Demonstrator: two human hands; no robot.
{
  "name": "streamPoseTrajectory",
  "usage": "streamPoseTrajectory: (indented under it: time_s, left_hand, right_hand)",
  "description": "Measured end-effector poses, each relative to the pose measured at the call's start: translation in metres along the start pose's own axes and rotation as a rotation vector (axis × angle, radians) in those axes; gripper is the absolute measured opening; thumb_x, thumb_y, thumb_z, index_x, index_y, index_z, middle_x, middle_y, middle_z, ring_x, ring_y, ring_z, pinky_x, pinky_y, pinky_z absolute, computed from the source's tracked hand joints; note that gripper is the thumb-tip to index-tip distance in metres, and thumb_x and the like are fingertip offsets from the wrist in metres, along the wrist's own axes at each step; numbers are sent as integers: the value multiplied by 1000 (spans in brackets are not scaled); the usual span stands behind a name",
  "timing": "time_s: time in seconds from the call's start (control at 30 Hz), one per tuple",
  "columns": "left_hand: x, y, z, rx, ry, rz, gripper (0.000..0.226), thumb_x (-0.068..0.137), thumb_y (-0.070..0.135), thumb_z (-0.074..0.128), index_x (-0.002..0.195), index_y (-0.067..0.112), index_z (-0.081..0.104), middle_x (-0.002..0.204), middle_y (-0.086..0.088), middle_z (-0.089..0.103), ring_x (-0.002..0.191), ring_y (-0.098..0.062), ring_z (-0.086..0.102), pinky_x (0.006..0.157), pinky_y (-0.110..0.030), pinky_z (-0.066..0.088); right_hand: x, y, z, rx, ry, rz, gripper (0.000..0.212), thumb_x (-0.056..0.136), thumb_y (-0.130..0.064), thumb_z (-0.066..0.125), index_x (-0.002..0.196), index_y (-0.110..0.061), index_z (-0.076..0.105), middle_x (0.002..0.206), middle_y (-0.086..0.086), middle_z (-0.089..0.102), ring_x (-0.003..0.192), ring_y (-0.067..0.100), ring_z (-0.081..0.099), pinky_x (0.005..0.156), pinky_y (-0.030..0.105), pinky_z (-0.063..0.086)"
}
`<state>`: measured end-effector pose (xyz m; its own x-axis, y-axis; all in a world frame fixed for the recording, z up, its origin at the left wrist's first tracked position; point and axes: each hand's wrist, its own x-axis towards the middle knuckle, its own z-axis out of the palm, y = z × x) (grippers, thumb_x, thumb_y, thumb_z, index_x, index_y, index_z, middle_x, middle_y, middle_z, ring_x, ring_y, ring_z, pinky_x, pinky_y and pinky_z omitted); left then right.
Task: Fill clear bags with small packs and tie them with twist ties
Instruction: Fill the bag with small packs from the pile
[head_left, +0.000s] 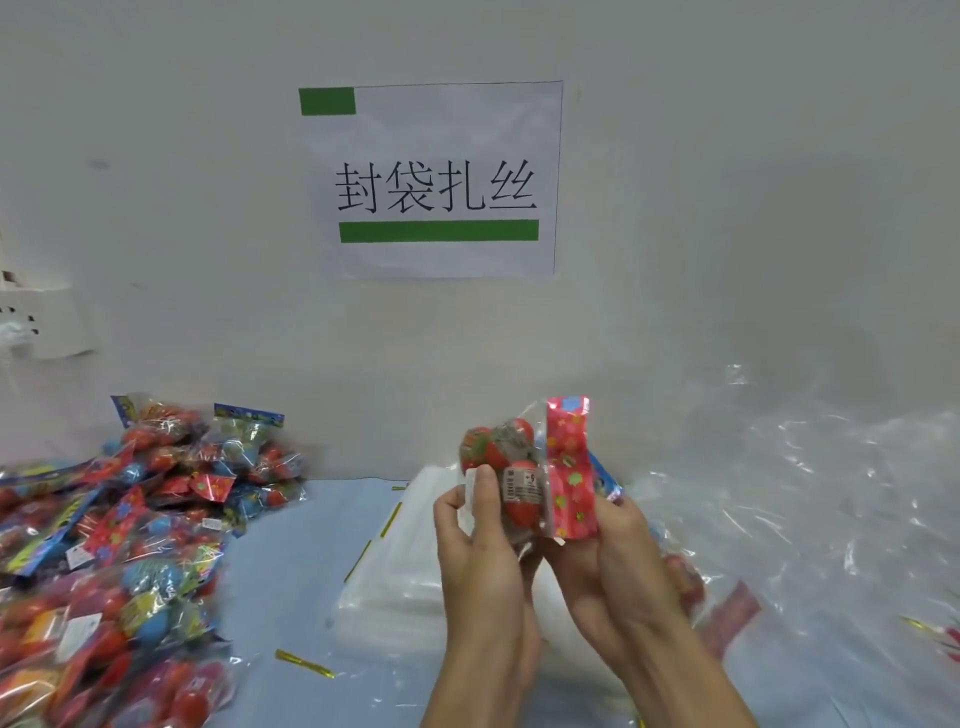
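Note:
Both hands are raised at the centre, gripping one small pack (524, 473) of red balls with a red flowered header card. My left hand (480, 551) pinches its left side with thumb and fingers. Around its lower right side closes my right hand (618, 561), with a second blue-edged pack partly hidden behind the fingers. A stack of flat clear bags (410, 561) lies under the hands on the blue table. Gold twist ties (304, 664) lie loose beside the stack.
A big heap of small packs (119, 545) covers the left of the table. Crumpled clear plastic (810, 493) with a few packs in it fills the right side. A white wall with a printed sign (436, 179) stands close behind.

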<state>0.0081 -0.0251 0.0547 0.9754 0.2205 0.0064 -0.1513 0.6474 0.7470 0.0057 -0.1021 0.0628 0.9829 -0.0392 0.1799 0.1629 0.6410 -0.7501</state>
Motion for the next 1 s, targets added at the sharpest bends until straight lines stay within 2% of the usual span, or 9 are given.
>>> streamPoseTrajectory:
  time_s: [0.1, 0.23, 0.4, 0.47, 0.53, 0.6, 0.73, 0.83, 1.0]
  left_hand:
    - [4, 2, -5, 20, 98, 27, 28, 97, 37, 57, 100, 10, 54, 78, -5, 73, 66, -16, 68, 59, -32, 57]
    - [5, 3, -11, 220, 64, 172, 24, 90, 40, 63, 100, 20, 53, 97, -3, 73, 77, -13, 73, 75, -34, 56]
    - [8, 11, -24, 400, -198, 149, 54, 67, 38, 80, 107, 36, 44, 95, 10, 74, 89, -23, 72, 87, -43, 55]
    - [11, 15, -28, 423, -221, 62, 84, 52, 55, 80, 124, 40, 40, 98, 10, 75, 92, -21, 73, 87, -47, 57]
    - [15, 16, -28, 416, -158, 35, 97, 47, 60, 86, 131, 32, 44, 92, 3, 75, 85, -21, 74, 73, -43, 60]
    - [17, 17, -28, 378, -82, 74, 91, 43, 61, 90, 119, 23, 58, 93, -6, 75, 80, -24, 73, 64, -41, 58]
    - [16, 16, -32, 366, -56, 203, 47, 51, 62, 75, 91, 39, 68, 81, 0, 75, 68, -14, 72, 53, -30, 55]
    - [15, 18, -31, 436, -49, 290, 24, 74, 53, 69, 91, 37, 65, 76, 6, 72, 64, -12, 71, 45, -21, 50]
    - [7, 21, -27, 586, -116, 386, 46, 69, 64, 62, 100, 31, 62, 75, 4, 70, 60, -12, 68, 44, -28, 49]
  right_hand:
    - [-2, -11, -8, -10, -56, 106, 38, 63, -29, 70, 93, -6, 73, 98, 16, 70, 86, 29, 65, 83, 43, 50]
    - [1, -19, -16, -387, 30, 97, 52, 79, -55, 68, 111, -15, 71, 106, 9, 76, 96, 32, 73, 86, 47, 59]
    - [1, -17, -17, -500, 193, -101, 20, 89, -27, 74, 102, -11, 74, 86, 15, 77, 71, 30, 73, 55, 31, 56]
    - [0, -16, -18, -619, 190, -148, 13, 90, -27, 75, 96, -16, 75, 83, 6, 78, 75, 24, 74, 57, 26, 54]
    - [-2, -16, -15, -743, 119, -169, 7, 89, -26, 76, 93, -20, 75, 84, -3, 77, 81, 13, 73, 65, 23, 56]
    - [-3, -14, -10, -799, 32, -168, 3, 92, -23, 73, 93, -21, 76, 85, -7, 76, 83, 7, 72, 70, 21, 58]
    - [-4, -15, -5, -858, 16, -191, 7, 95, -27, 69, 96, -22, 74, 90, -9, 76, 87, 6, 71, 72, 17, 56]
    - [-4, -17, -7, -729, -13, -67, 24, 92, -41, 70, 107, -21, 66, 101, -1, 75, 96, 18, 72, 78, 34, 61]
    - [-3, -15, -16, -498, -146, 155, 68, 72, -59, 80, 126, -23, 59, 110, 6, 76, 100, 28, 74, 87, 53, 60]
